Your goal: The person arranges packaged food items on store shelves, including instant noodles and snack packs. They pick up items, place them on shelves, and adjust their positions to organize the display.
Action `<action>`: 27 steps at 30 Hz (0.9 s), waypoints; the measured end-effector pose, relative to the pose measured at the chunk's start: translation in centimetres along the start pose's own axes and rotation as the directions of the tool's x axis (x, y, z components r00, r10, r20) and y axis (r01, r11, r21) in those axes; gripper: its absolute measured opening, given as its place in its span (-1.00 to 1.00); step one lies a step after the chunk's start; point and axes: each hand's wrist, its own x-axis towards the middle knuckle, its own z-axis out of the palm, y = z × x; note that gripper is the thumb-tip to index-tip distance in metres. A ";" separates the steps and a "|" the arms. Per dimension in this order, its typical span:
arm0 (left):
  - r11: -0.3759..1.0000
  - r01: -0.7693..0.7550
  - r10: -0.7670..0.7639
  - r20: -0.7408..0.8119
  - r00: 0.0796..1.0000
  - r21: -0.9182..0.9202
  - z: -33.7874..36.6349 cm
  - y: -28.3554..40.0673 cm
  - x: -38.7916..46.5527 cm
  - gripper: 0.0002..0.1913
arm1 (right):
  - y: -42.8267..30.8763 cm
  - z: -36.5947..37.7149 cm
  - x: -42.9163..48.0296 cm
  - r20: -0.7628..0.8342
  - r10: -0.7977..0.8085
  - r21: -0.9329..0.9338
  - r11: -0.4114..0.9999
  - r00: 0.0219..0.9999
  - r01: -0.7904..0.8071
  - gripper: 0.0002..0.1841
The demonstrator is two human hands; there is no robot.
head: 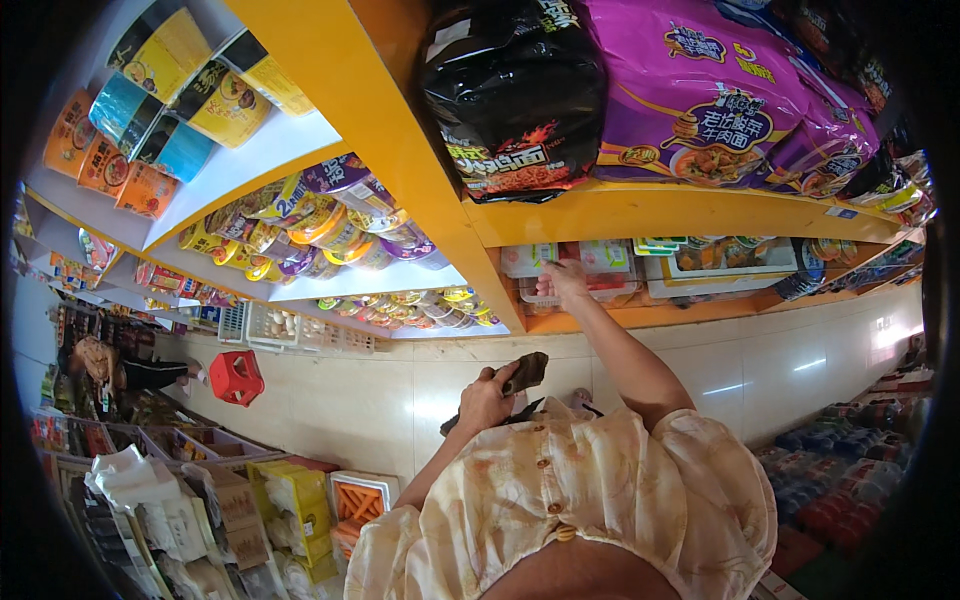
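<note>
My left hand is closed around a dark brownish cloth, held in front of my shirt. One end of the cloth sticks out past the fingers, and a further dark part hangs behind the wrist. My right hand reaches forward to the low shelf, its fingers curled at a white plastic basket. Packs with white and green labels lie in that basket. Something small and dark shows by the right fingertips, too small to name. Whether those fingers grip anything is unclear.
Noodle multipacks in black and purple fill the shelf above my right hand. Left of the yellow upright stand instant noodle cups. A red plastic stool, an egg crate and a person are farther left.
</note>
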 end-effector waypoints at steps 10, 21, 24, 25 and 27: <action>1.000 0.016 -0.016 -0.037 0.999 -0.010 -0.9 -1.0 -0.6 -0.47 | -1.1 1.9 1.1 -0.221 -0.058 0.287 0.950 0.974 0.121 -0.82; 0.999 -0.046 0.046 0.011 0.999 0.023 -0.7 -1.1 -0.4 -0.47 | -1.2 -1.5 -0.3 -0.121 -0.188 0.458 0.861 0.975 0.223 -0.64; 0.997 -0.065 0.062 0.064 0.996 0.041 0.0 -1.2 0.1 -0.45 | -0.3 -4.2 -1.3 -0.205 -0.308 0.524 0.767 0.929 0.370 -0.86; 0.997 -0.072 0.070 0.063 0.996 0.038 0.1 -1.0 0.1 -0.44 | -0.4 -5.1 -1.3 -0.203 -0.296 0.478 0.802 0.933 0.359 -0.81; 0.995 -0.089 0.087 0.059 0.994 0.035 0.0 -0.5 0.4 -0.42 | -1.2 -7.1 -1.0 -0.200 -0.277 0.384 0.860 0.940 0.335 -0.72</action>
